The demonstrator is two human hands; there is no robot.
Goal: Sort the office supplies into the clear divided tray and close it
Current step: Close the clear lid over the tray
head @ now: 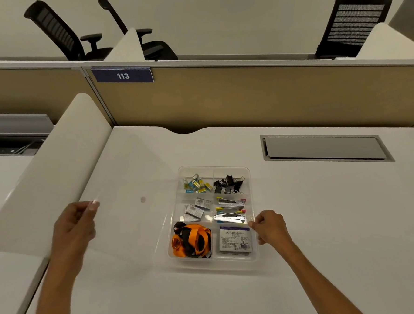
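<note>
The clear divided tray [249,178] lies mid-desk. Its compartments hold small staple boxes [196,184], black binder clips [228,183], grey packets [196,209], silver staplers [231,210], an orange and black lanyard [190,241] and a Faber-Castell packet [234,241]. A faint clear lid [131,210] hangs tilted over the tray's left side and the desk beside it. My left hand [75,224] pinches the lid's left corner, raised off the desk. My right hand [271,227] pinches a clear edge at the tray's right rim; whether lid or rim I cannot tell.
A white desk [326,222] with a grey cable hatch [324,148] at the back right. A tan partition [246,98] with a blue "113" sign [122,75] backs the desk. A white side divider [56,171] rises on the left. Black office chairs [353,26] stand beyond the partition.
</note>
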